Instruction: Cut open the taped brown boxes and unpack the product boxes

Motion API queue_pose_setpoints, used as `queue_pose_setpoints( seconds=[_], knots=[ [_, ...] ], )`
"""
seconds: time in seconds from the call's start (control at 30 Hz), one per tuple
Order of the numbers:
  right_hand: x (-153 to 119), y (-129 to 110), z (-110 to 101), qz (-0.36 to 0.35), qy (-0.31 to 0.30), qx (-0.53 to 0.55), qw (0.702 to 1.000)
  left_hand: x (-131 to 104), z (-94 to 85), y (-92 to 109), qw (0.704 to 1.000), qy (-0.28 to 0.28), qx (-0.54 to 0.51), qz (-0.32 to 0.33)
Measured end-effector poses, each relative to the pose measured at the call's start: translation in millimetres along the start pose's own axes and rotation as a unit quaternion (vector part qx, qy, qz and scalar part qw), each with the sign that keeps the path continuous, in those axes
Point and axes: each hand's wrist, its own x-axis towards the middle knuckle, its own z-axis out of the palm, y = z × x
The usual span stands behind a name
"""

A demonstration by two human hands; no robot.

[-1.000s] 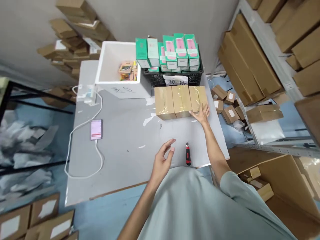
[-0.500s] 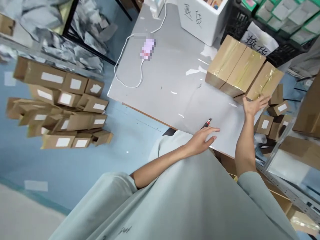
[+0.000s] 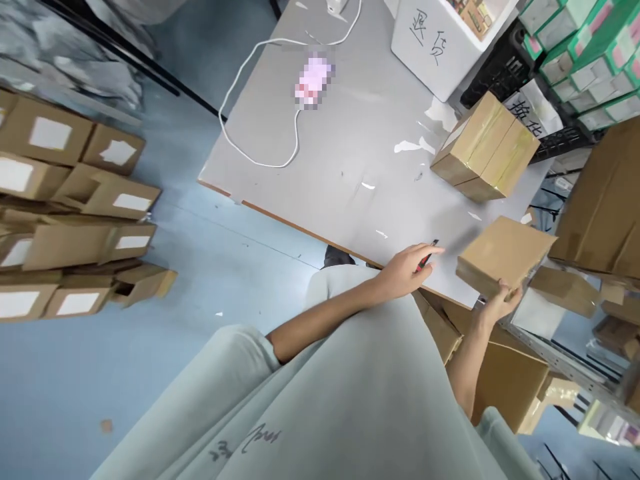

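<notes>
My right hand (image 3: 503,305) grips the near lower edge of a cardboard box (image 3: 507,250), lifted and tilted above the right side of the table. On the left, my left hand (image 3: 404,272) hovers low over the table's front edge, its fingers stretched out and the thumb apart. Between thumb and fingers shows a red and black utility knife (image 3: 424,261), partly covered by the hand; no firm grip on it is visible. Two taped cardboard boxes (image 3: 487,153) stand side by side farther back on the table.
The grey table (image 3: 345,153) bears a phone (image 3: 314,80) on a white cable and paper scraps. Behind stand a white foam bin (image 3: 425,47) and a black crate (image 3: 500,67). Cartons (image 3: 65,233) are stacked on the floor at left. Shelving (image 3: 565,357) with boxes borders the right.
My right hand has taken the nearest of three boxes off the row and brought it toward me. My left hand has moved over the utility knife. The view has shifted right.
</notes>
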Motion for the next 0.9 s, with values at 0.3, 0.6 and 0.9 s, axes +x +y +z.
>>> queue_pose_setpoints(
  seconds=[0.3,0.6,0.9],
  knots=[
    [-154,-113,81,-0.21,-0.192,-0.158,0.946,-15,-164.4,-108,0.989,0.086,-0.026,-0.113],
    [-191,-169,175,-0.455,-0.476,-0.193,0.727,3,-256.2,-186,0.955,0.228,0.12,-0.149],
    [-150,-124,175,-0.419,-0.472,-0.24,0.738,-33,-227.2,-193,0.963,0.165,0.153,-0.149]
  ],
)
